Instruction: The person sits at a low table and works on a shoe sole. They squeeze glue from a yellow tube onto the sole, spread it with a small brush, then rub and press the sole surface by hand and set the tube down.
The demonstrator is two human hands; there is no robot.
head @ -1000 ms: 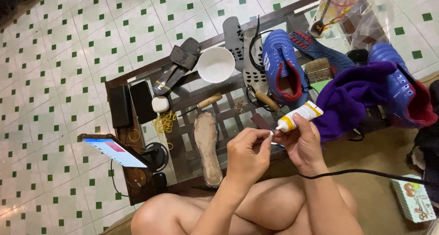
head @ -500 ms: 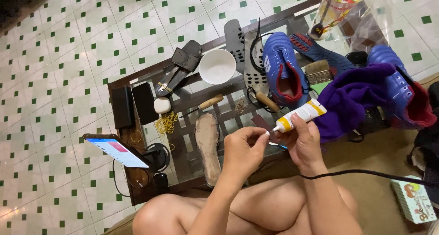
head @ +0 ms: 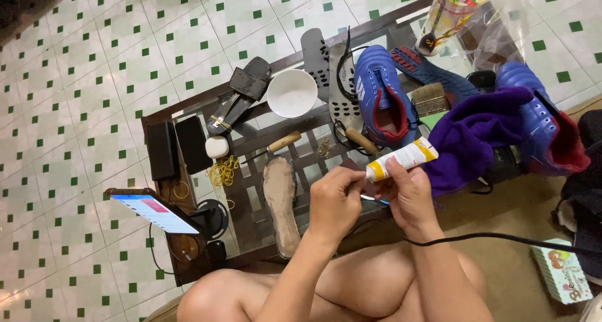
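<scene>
Glue tube point(head: 402, 159), white and yellow, is being held just above the near edge of the surface point(head: 251, 147), nozzle end pointing toward the left hand.

Right hand point(head: 409, 196) is wrapping around the tube's lower half, fingers closed on it, thumb on top. Left hand point(head: 335, 200) is pinching at the nozzle tip with thumb and fingertips drawn together; whether a cap sits between them is too small to tell.

Judgement on doing this well: the tube is best kept steady with a light grip, so nothing squeezes out while the tip is being worked, and the nozzle is best kept angled up and away from the legs below.

Lying beside the hands on the glass: a worn insole point(head: 281, 200), sole side up. Further out: a blue football boot point(head: 380, 96), a white bowl point(head: 292, 93), a purple cloth point(head: 476, 134) draped against a second blue boot point(head: 540, 124), a brush point(head: 430, 97), rubber bands point(head: 222, 170), and a propped phone point(head: 153, 212) at the left.
</scene>
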